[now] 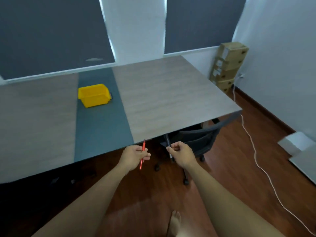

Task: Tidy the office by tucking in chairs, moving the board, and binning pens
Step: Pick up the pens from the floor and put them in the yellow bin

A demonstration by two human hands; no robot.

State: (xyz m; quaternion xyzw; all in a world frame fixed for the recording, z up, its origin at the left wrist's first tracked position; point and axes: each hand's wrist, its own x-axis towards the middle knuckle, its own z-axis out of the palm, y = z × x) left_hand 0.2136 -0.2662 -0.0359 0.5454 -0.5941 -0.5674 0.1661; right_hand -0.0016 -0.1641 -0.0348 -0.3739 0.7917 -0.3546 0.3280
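My left hand (pixel 135 155) is closed around a thin red pen (pixel 142 154) that stands nearly upright, just in front of the near table edge. My right hand (pixel 181 153) grips a dark pen (pixel 168 142), also near the table's near edge. A yellow plastic bin (pixel 93 94) stands on the blue-grey middle strip of the long table (pixel 162 93), well beyond both hands and to the left. A black mesh office chair (pixel 200 139) sits tucked under the table's right end, behind my right hand.
Stacked cardboard boxes (pixel 227 65) stand in the far right corner. A white cable (pixel 253 147) trails across the wooden floor on the right. A white board or panel (pixel 301 151) lies by the right wall. My bare foot (pixel 175 221) is on the floor below.
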